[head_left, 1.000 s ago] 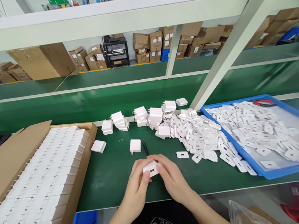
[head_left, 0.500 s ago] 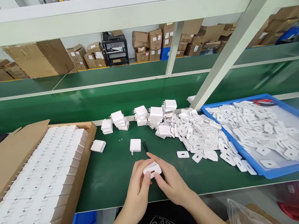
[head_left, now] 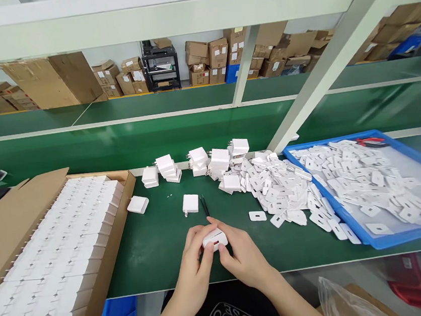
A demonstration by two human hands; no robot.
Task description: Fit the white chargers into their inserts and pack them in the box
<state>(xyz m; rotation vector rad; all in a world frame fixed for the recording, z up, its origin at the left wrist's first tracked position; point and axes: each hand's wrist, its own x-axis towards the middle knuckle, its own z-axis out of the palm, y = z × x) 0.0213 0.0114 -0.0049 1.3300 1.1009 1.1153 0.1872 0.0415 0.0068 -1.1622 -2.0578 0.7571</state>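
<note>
Between my two hands, close to the table's front edge, is a white USB charger (head_left: 215,238) with its port end facing me. My left hand (head_left: 196,257) grips it from the left, thumb against the port face. From the other side my right hand (head_left: 243,253) closes on it with thumb and fingers. Black tweezers (head_left: 204,206) lie just beyond my fingertips. Beside them rests another white charger (head_left: 190,204) with its prongs toward me. A single white faceplate (head_left: 257,216) with a slot lies to the right of my hands.
On the left, an open cardboard box (head_left: 107,256) holds rows of white chargers. Stacked chargers (head_left: 166,168) line the back. A heap of faceplates (head_left: 282,185) spreads against a blue-rimmed tray (head_left: 376,245) holding more faceplates and red-handled pliers (head_left: 372,142). A slanted white post (head_left: 315,80) rises behind.
Both hands stay on the charger in nearly the same place. My right thumb has shifted slightly on its face. The camera view has moved a little.
</note>
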